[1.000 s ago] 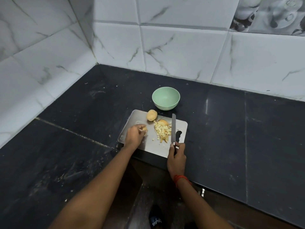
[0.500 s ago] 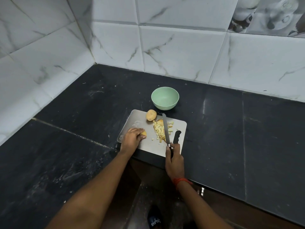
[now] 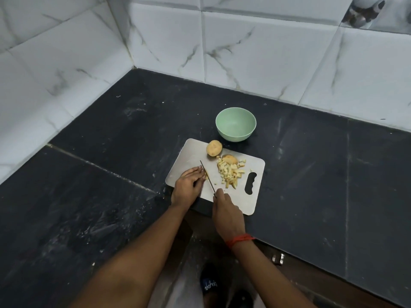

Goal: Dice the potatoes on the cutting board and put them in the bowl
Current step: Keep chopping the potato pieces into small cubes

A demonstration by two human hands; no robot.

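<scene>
My left hand (image 3: 189, 183) pinches a potato piece (image 3: 206, 177) on the cutting board (image 3: 249, 203). My right hand (image 3: 226, 210) grips the knife (image 3: 208, 177), its blade touching the piece's right side and pointing away from me.

Countertop (image 3: 89, 196): black stone slabs, dusty, with a joint line (image 3: 100, 167) running left of the fingers (image 3: 195, 171). Beyond the fingers: back wall (image 3: 266, 52) of white, grey-veined tiles. Far left of them: matching side wall (image 3: 44, 63). Both meet at a corner (image 3: 133, 67). Far beyond, to the right: patterned tile (image 3: 378, 12). Nearer than the fingers: brown cabinet front (image 3: 311, 274), metal fitting (image 3: 278, 258).
</scene>
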